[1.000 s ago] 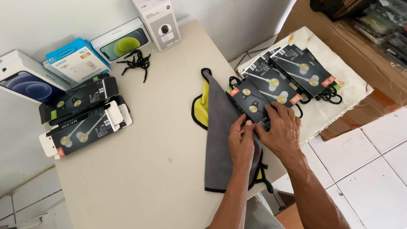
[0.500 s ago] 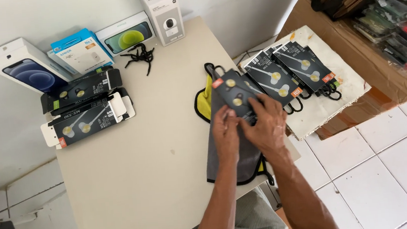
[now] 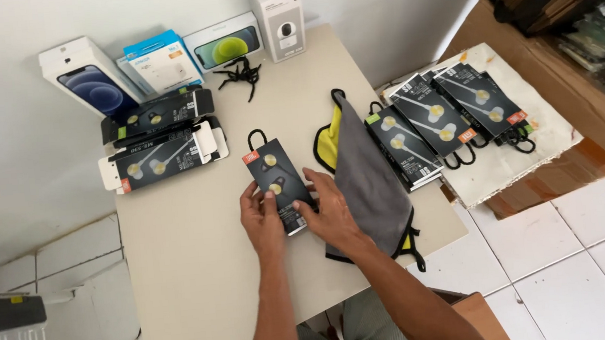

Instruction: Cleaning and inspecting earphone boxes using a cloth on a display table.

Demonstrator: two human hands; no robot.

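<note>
Both hands hold one black earphone package [image 3: 278, 178] with a black cord loop at its top, flat over the middle of the beige table [image 3: 202, 273]. My left hand [image 3: 261, 217] grips its left edge and my right hand [image 3: 329, 208] grips its right edge. Just right of my right hand lies a grey cloth [image 3: 372, 178] with a yellow underside and black trim. Beyond the cloth, several similar black earphone packages [image 3: 444, 117] lie fanned out on a white sheet.
At the table's far left sit opened earphone boxes [image 3: 158, 150], phone boxes [image 3: 87, 83], a blue-and-white box [image 3: 158, 62], a tall white camera box [image 3: 275, 12] and a black cord bundle [image 3: 241, 73]. A cardboard box [image 3: 563, 60] stands at right; white floor tiles [image 3: 580, 255] lie below.
The package was lifted from the stack at right and carried leftward across the grey cloth to the middle of the table, both hands moving with it.
</note>
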